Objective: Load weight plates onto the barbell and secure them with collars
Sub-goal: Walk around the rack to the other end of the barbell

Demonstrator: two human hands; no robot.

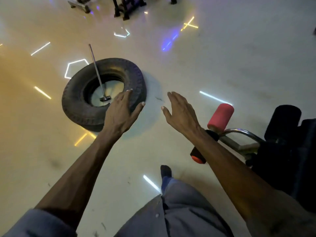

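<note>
No barbell, weight plate or collar shows in the head view. My left hand (122,112) is stretched forward with the fingers apart, palm down, above the near rim of a black tyre (75,103) lying on the floor. My right hand (181,113) is also held out, fingers spread, empty, over bare floor to the right of the tyre. A sledgehammer (97,72) stands with its head inside the tyre's hole and its metal handle leaning up to the far left.
A gym machine with a red foam roller (220,117), a black-and-red padded handle (198,155) and a chrome tube (242,132) stands at the right. Dark equipment frames (127,7) stand at the far end. My leg and shoe (165,171) are below, on a glossy floor (239,65) reflecting light strips.
</note>
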